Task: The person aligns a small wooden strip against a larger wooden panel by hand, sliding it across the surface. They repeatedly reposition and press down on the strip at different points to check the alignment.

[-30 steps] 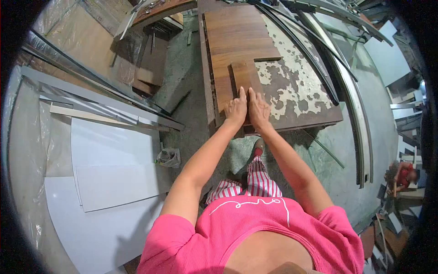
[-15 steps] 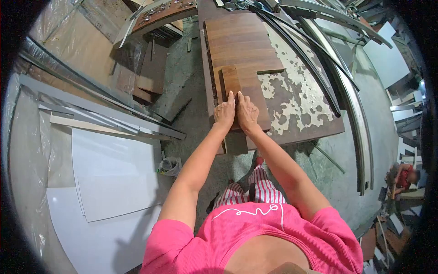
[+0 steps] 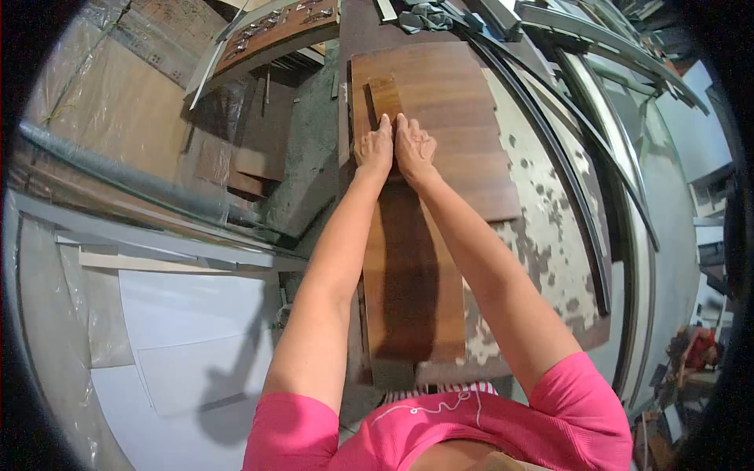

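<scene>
My left hand (image 3: 375,147) and my right hand (image 3: 415,146) lie side by side, both closed on a narrow wooden block (image 3: 386,96), with thumbs close together on top. Beneath the block lies a brown wood-grain panel (image 3: 452,118), cut with a step so that a narrower strip runs toward my body. Part of the block is hidden under my hands. The panel rests on a worktable (image 3: 550,235) whose top is mottled brown and cream.
Long dark metal strips (image 3: 542,133) run along the table's right side, with a cloth (image 3: 426,17) at the far end. White boards (image 3: 196,314) lie at left beside plastic-wrapped panels (image 3: 133,94). Another person (image 3: 699,349) is at the far right.
Both hands have slid forward along the panel with the block, away from my body. My body has leaned closer over the table, and the view has shifted with it.
</scene>
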`<state>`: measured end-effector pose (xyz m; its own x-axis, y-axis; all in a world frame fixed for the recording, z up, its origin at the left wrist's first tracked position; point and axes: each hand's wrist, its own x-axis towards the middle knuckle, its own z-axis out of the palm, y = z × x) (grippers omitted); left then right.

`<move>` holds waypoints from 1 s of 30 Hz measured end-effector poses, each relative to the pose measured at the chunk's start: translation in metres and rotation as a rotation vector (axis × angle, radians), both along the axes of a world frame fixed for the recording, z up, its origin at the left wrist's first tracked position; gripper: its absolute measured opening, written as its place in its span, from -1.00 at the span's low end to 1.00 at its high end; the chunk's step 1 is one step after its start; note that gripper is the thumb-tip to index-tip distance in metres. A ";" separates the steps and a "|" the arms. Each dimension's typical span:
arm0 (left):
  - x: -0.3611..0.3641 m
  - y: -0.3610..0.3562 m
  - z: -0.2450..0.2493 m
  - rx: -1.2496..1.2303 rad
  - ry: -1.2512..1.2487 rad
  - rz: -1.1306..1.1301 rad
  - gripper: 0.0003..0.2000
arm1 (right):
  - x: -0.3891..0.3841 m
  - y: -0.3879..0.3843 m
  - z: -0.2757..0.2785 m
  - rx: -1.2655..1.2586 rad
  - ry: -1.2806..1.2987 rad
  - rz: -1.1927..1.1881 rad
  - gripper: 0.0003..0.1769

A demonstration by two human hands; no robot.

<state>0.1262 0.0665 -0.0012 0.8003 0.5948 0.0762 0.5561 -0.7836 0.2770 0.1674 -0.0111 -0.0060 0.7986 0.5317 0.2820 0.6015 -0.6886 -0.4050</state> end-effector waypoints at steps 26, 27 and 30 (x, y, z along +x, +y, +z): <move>0.083 0.063 0.007 0.022 -0.083 0.136 -0.66 | 0.087 0.078 -0.011 0.066 -0.024 0.022 -0.70; 0.070 0.053 0.002 -0.021 -0.059 0.131 -0.67 | 0.072 0.064 -0.012 0.068 -0.036 0.018 -0.70; 0.023 0.016 -0.001 -0.053 -0.062 0.119 -0.65 | 0.026 0.023 -0.019 0.025 -0.054 0.034 -0.55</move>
<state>0.1490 0.0822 -0.0026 0.7188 0.6895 0.0892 0.6246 -0.6967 0.3528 0.1933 0.0120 -0.0253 0.7637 0.5504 0.3374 0.6455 -0.6577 -0.3882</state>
